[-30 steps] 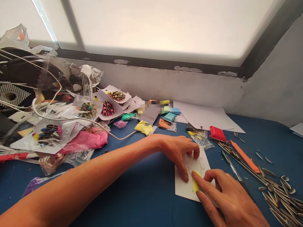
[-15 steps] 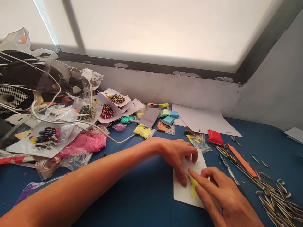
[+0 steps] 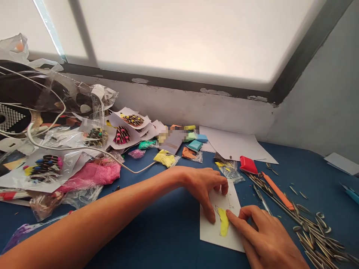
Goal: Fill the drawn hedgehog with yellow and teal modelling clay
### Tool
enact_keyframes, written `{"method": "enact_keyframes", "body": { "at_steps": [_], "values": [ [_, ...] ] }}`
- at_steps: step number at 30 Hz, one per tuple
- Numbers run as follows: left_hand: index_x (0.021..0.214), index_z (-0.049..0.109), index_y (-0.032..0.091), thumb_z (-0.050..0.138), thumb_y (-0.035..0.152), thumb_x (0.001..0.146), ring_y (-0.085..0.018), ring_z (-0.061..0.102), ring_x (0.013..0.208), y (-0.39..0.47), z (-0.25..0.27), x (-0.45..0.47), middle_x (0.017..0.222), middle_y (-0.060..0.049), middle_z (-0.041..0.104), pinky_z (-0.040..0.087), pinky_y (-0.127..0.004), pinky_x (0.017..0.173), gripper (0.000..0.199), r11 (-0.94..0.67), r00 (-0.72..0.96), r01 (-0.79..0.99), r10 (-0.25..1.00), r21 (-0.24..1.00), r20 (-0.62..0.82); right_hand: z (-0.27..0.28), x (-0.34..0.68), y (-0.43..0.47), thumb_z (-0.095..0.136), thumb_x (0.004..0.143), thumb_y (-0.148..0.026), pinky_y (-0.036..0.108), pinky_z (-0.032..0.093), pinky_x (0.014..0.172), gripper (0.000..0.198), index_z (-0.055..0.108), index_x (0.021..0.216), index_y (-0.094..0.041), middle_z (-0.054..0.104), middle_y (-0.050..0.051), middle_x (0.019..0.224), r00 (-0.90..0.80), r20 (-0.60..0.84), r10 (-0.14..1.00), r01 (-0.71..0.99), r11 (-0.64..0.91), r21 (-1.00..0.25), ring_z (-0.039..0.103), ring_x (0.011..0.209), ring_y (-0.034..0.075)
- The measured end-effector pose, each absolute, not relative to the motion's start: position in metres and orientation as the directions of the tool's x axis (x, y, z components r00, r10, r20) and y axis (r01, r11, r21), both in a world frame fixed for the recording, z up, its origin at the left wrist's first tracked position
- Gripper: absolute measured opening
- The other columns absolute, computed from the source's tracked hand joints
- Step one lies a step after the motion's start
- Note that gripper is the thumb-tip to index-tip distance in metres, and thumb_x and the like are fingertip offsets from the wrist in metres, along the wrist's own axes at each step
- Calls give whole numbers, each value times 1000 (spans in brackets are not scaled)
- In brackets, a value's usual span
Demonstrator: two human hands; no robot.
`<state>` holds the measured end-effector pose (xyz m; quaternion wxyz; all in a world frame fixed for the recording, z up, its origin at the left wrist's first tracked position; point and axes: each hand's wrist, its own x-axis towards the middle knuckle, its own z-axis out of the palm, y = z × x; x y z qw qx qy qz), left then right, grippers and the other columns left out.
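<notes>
A small white sheet of paper with a pencil or pen drawing lies on the blue table in front of me. A flat strip of yellow modelling clay is stuck on the drawing. My left hand rests on the sheet's upper left side, thumb and fingers spread, holding nothing. From the right, my right hand touches the clay's upper right edge with an outstretched index fingertip; its other fingers are bent and partly hidden.
Sunflower seeds, a pen, an orange stick-like tool and a red clay pack lie to the right. Clay packets and blank paper sit behind. Seed-and-clay pictures, a pink cloth and a white cable fill the left.
My right index finger has shifted from the clay's upper left to its right edge, and the thumb has come off it, uncovering more yellow. The view has turned slightly right.
</notes>
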<state>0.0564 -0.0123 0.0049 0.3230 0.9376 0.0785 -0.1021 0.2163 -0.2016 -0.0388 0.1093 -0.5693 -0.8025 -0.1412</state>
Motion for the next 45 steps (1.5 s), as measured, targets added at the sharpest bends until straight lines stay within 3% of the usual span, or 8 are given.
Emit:
{"method": "enact_keyframes", "body": {
  "at_steps": [11, 19, 26, 38, 42, 45],
  "values": [
    [115, 51, 22, 77, 40, 60, -24, 46, 113, -12, 5, 56, 116, -4, 52, 41, -33, 94, 63, -784, 972, 194, 71, 590, -225, -40, 223, -199, 44, 89, -14, 27, 54, 68, 46, 61, 130, -26, 64, 8, 102, -342, 385, 857, 939, 324, 111, 65, 81, 16],
    [114, 51, 21, 79, 34, 60, -22, 45, 113, -15, 11, 54, 114, -3, 52, 41, -31, 93, 62, -785, 967, 209, 78, 583, -242, -36, 211, -195, 44, 92, -19, 28, 54, 68, 38, 65, 123, -25, 67, 9, 101, -285, 330, 900, 956, 293, 24, 66, 81, 18],
    [114, 51, 23, 75, 41, 62, -23, 46, 114, -12, 6, 54, 116, -3, 52, 41, -34, 93, 60, -774, 970, 201, 71, 601, -232, -37, 209, -193, 44, 92, -22, 27, 53, 65, 37, 67, 121, -28, 66, 8, 101, -276, 358, 892, 956, 292, 9, 66, 79, 18],
    [112, 50, 22, 76, 39, 61, -23, 47, 111, -10, 1, 57, 114, -4, 51, 42, -33, 92, 60, -804, 979, 163, 58, 572, -198, -36, 211, -184, 45, 90, -17, 26, 51, 64, 40, 66, 122, -29, 65, 8, 96, -397, 341, 852, 917, 384, 110, 62, 76, 16],
    [111, 50, 22, 76, 37, 61, -22, 47, 111, -10, 2, 56, 114, -4, 51, 42, -32, 92, 59, -794, 977, 174, 64, 583, -204, -41, 211, -180, 41, 89, -14, 27, 51, 63, 43, 68, 118, -30, 65, 7, 92, -399, 395, 827, 914, 391, 105, 61, 72, 16],
    [112, 50, 22, 76, 37, 61, -22, 47, 111, -10, 1, 56, 113, -4, 51, 42, -32, 93, 59, -791, 977, 172, 64, 586, -201, -46, 213, -179, 41, 89, -13, 28, 50, 62, 46, 65, 123, -33, 63, 7, 95, -393, 360, 846, 918, 384, 99, 60, 74, 16]
  ]
}}
